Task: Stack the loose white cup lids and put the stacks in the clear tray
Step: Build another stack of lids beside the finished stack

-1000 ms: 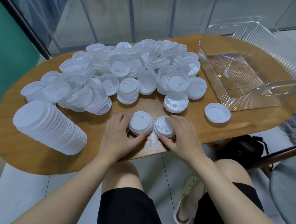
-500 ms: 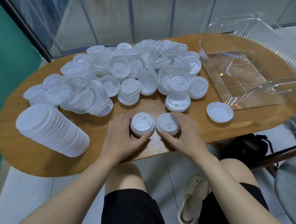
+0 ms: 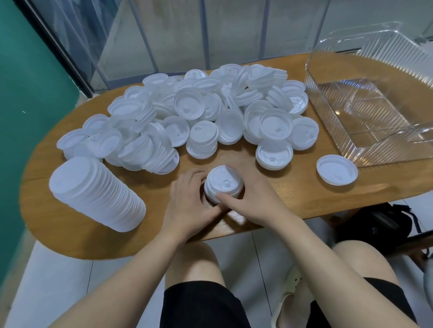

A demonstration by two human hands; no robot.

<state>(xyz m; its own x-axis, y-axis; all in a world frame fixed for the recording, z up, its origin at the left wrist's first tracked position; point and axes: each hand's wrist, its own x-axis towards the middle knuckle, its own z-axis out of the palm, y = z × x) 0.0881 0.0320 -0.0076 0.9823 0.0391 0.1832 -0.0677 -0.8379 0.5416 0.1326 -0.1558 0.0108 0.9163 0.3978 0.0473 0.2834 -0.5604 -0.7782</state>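
A short stack of white lids (image 3: 223, 184) stands near the table's front edge, held between both hands. My left hand (image 3: 191, 208) grips its left side. My right hand (image 3: 256, 200) wraps its right side, thumb pressed on the front rim. A big pile of loose white lids (image 3: 201, 112) covers the middle of the table. A long stack of lids (image 3: 97, 194) lies on its side at the front left. The clear tray (image 3: 379, 138) stands at the right with nothing in it. One lid (image 3: 336, 169) lies upside down in front of the tray.
The oval wooden table (image 3: 54, 230) ends close to my knees. A glass wall runs behind it and a green wall is on the left. A black bag (image 3: 376, 227) sits on the floor under the table's right side.
The two small lid stacks that stood side by side, one in each hand, are now one stack. Both hands have closed in around it.
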